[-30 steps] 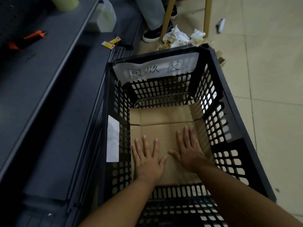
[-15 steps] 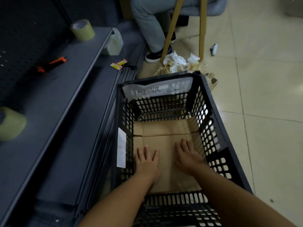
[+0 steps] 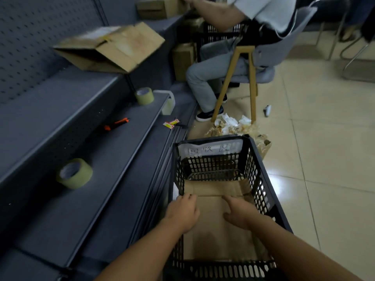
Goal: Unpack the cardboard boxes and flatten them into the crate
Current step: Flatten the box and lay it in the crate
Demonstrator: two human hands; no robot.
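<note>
Head view: flattened card pressed into the crate

At upper left, an unflattened cardboard box point(image 3: 113, 47) sits on the upper shelf point(image 3: 40, 94). Lower centre, the left hand point(image 3: 182, 212) and right hand point(image 3: 238, 212) lie on the flattened cardboard point(image 3: 215, 236) in the black crate point(image 3: 272, 211), fingers loose, neither grip holding anything. Judged step: pressing it flat. The next move likely calls for fetching that shelf box.

Dark grey metal shelving point(image 3: 85, 151) along left; glossy beige tiled floor point(image 3: 324, 159); wooden-legged grey chair point(image 3: 263, 57) beyond.
</note>
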